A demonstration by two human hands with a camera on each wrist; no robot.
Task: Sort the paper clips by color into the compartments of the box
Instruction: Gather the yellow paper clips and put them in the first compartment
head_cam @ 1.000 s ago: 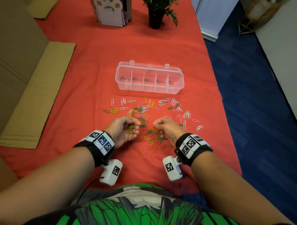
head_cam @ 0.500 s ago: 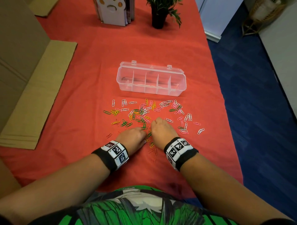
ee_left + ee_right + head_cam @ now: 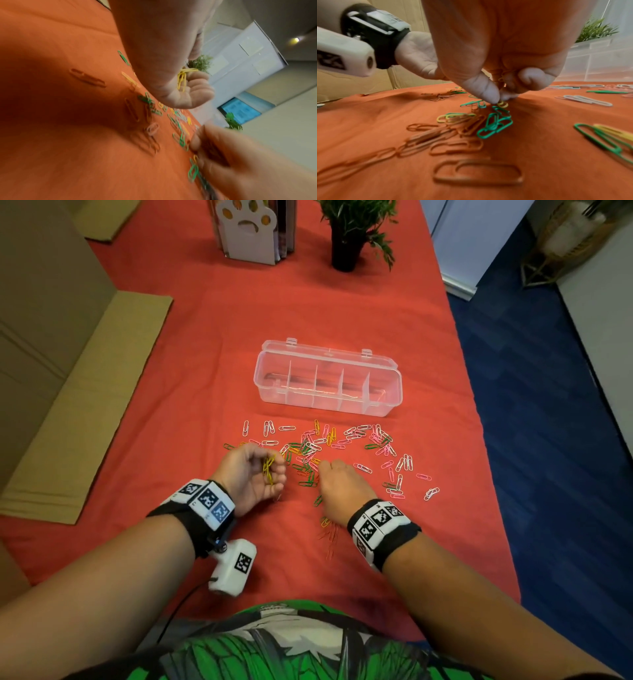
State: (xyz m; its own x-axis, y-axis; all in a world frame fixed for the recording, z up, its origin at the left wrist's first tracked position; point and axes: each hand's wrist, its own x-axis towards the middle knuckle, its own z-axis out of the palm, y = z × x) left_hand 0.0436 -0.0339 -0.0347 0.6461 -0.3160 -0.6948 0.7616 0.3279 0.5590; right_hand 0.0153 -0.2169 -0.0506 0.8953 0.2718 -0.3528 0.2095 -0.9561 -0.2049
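Paper clips of coloured wire (image 3: 329,453), in yellow, green, pink, white and orange, lie scattered on the red cloth-covered table (image 3: 212,364), in a loose band between the person's hands and the clear plastic compartment box (image 3: 328,379). That box sits well beyond the scatter, straight ahead of both hands, its long axis running left to right across the view, lid open and all five compartments apparently still empty. The left hand (image 3: 251,474) is turned palm-up at the near left edge of the scatter, fingers curled round a small bunch of yellow clips (image 3: 269,469); the left wrist view shows the same bunch (image 3: 182,79) cradled in the cupped fingers. The right hand (image 3: 337,482) is knuckles-up just beside it, thumb and forefinger pinching down onto one yellow clip (image 3: 502,104) at the edge of a green tangle (image 3: 494,124), with more yellow wire seemingly tucked in its palm. Both hands lie about equally far from the box, so the carry forward looks open to either; the left holds the fuller load.
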